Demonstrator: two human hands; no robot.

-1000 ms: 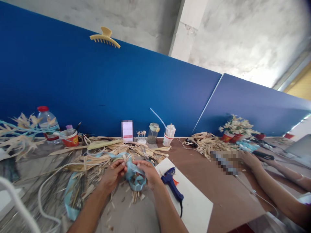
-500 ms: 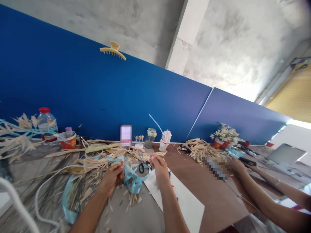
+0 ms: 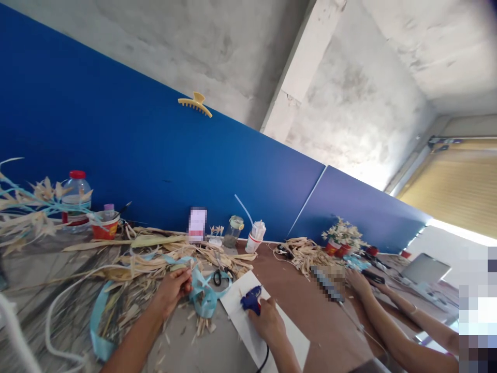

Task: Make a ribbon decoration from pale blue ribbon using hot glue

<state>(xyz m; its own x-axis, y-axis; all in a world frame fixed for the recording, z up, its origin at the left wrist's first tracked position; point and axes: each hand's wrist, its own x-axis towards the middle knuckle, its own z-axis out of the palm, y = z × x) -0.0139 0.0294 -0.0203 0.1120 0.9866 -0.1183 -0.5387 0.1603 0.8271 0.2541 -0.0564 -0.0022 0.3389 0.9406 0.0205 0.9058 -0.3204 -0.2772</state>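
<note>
My right hand point(image 3: 269, 321) is closed round the handle of a blue glue gun point(image 3: 251, 299), whose dark cord runs down past the wrist. Under it lies a sheet of white paper point(image 3: 292, 344). My left hand point(image 3: 173, 292) has its fingers pinched together; what they hold, if anything, is too small to make out. Just right of those fingers sits a tangle of light blue ribbon point(image 3: 204, 295). Black-handled scissors point(image 3: 218, 278) rest by the ribbon, among dried husk strips point(image 3: 163, 254).
Along the blue partition point(image 3: 147, 145) stand a red-capped bottle point(image 3: 76, 199), a red cup point(image 3: 105, 228), a phone point(image 3: 197, 225), a glass jar point(image 3: 233, 233) and a white cup point(image 3: 254, 242). At right, another person's hands point(image 3: 359, 284) work near potted flowers point(image 3: 341, 235). A white cable point(image 3: 50, 321) loops at left.
My right hand has moved down and right from beside the ribbon and taken hold of the glue gun on the paper. My left hand stays pinched near the ribbon. The view has tilted slightly.
</note>
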